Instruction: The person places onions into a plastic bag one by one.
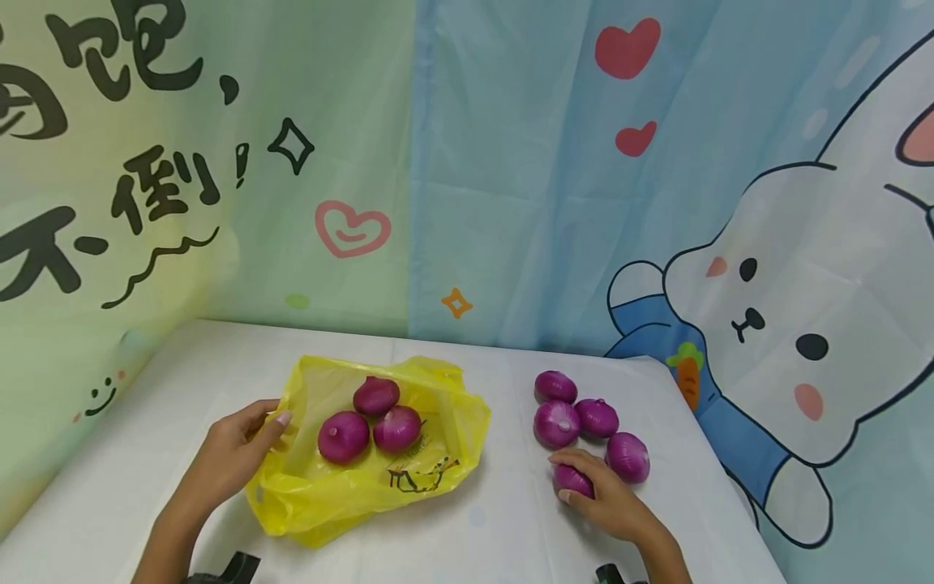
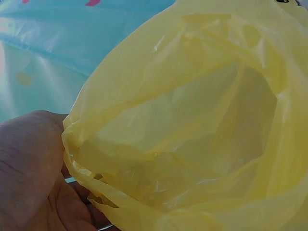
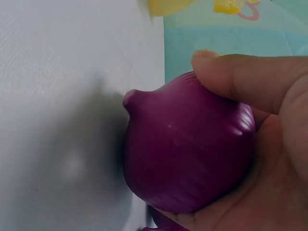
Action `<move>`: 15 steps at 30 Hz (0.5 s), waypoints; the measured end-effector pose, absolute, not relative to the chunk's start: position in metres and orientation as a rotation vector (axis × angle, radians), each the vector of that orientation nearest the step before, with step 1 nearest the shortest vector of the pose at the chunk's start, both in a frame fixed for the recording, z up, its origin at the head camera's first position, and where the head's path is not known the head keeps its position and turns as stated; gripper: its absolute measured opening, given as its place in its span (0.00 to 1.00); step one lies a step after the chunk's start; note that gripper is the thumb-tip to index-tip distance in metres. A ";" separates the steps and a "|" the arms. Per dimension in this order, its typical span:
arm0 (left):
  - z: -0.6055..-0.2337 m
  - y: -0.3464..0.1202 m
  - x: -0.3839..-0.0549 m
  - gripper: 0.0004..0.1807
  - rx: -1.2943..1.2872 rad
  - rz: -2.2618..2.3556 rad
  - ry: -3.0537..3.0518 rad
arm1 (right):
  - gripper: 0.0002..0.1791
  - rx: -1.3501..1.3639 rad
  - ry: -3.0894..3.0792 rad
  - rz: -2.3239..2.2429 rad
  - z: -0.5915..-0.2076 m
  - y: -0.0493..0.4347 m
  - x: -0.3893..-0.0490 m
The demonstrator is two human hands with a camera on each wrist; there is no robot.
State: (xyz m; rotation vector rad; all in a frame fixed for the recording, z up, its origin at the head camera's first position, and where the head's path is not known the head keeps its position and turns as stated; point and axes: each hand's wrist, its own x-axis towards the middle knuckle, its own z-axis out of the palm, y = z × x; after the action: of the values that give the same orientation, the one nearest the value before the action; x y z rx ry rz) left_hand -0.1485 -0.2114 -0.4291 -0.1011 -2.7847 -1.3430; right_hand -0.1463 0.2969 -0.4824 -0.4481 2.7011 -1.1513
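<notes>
At the left of the table my left hand [image 1: 237, 450] pinches the edge of a yellow plastic bag [image 1: 306, 495], its thumb inside the open mouth. In the left wrist view that hand [image 2: 38, 173] is at the bag's rim [image 2: 77, 130]. Three purple onions, one of them this onion [image 1: 344, 437], lie together in the bag. On the right, my right hand [image 1: 606, 495] grips another purple onion [image 1: 572, 480], fingers over its top and thumb on the near side. The right wrist view shows this onion [image 3: 187, 144] close over the white tabletop.
Several more purple onions, such as this front one [image 1: 627, 457], sit clustered just beyond my right hand. A white cloth covers the table [image 1: 503, 527]. Behind it hangs a printed curtain [image 1: 503, 178] with hearts and a white rabbit.
</notes>
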 end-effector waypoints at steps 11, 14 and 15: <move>-0.430 -0.211 -0.148 0.27 -0.122 -1.319 -2.772 | 0.27 -0.448 2.698 -1.245 -0.471 0.287 -0.145; -0.429 -0.211 -0.148 0.27 -0.122 -1.323 -2.769 | 0.27 -0.406 2.712 -1.283 -0.468 0.284 -0.145; -0.429 -0.210 -0.148 0.27 -0.123 -1.325 -2.768 | 0.27 -0.407 2.717 -1.293 -0.467 0.283 -0.145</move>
State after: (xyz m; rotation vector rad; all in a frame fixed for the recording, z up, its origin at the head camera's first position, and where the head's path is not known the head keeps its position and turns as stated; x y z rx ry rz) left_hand -0.1479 -0.2105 -0.4289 -0.1228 -2.7681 -1.3249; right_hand -0.1448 0.2826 -0.4668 -0.4065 2.7174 -1.2932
